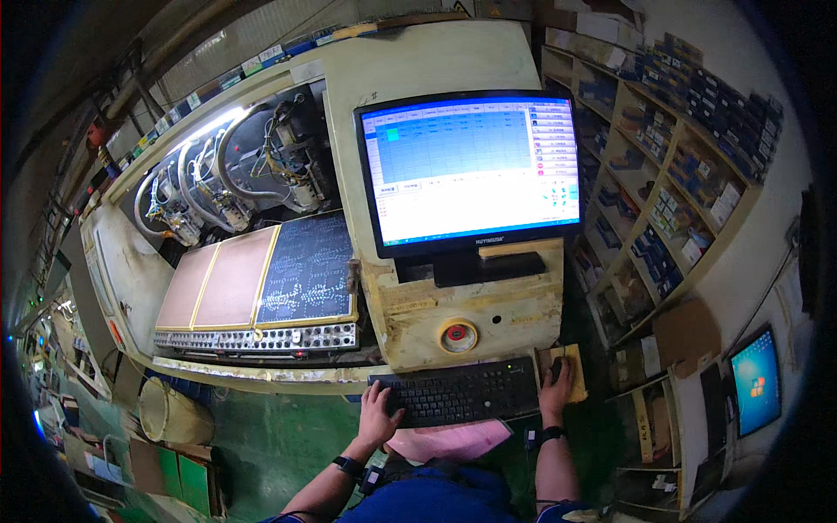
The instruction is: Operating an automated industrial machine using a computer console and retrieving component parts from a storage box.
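My left hand point(378, 417) rests at the left end of a black keyboard point(466, 390), its fingers stretched over the edge and nothing held in it. On the right, my right hand point(555, 394) is wrapped over a dark computer mouse point(557, 370), which lies on a tan board point(577, 373) beside the keyboard. Most of the mouse is hidden under the fingers. A pink sheet of paper point(449, 441) sticks out below the keyboard, in front of my body. Above stands a lit monitor point(462, 174) showing a blue and white table-like window.
A machine with several hose-fed heads point(231, 213) stands left. Its bed carries two pinkish panels point(235, 279) and a dark perforated panel point(307, 268). A red button point(459, 336) sits under the monitor. Shelves point(663, 166) and a second screen point(755, 383) are right, a bucket point(179, 417) lower left.
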Demonstrator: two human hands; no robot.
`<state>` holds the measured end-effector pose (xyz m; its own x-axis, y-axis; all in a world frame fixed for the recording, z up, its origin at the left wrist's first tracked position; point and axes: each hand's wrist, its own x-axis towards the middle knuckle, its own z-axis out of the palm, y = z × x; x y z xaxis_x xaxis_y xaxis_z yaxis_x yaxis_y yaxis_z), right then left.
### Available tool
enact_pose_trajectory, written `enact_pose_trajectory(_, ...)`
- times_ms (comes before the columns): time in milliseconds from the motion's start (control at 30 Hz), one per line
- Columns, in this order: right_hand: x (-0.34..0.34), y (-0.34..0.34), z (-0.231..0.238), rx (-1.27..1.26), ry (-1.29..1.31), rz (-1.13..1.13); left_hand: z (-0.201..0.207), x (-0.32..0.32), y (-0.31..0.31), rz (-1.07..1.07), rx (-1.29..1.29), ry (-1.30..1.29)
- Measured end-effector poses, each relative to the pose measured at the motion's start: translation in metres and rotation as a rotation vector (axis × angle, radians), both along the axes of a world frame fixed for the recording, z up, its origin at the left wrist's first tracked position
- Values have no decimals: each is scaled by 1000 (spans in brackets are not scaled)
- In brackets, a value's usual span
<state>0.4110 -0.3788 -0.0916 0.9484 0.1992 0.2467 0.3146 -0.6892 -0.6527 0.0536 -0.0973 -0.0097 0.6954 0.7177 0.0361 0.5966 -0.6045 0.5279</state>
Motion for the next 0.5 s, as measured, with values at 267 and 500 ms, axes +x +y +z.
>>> enact_pose_trajectory(267,0,-4,-2,2,-15,36,2,1,-3,-45,15,59)
enact_pose_trajectory(500,-1,-2,0,-46,-37,29,6,1,-2,-50,16,82)
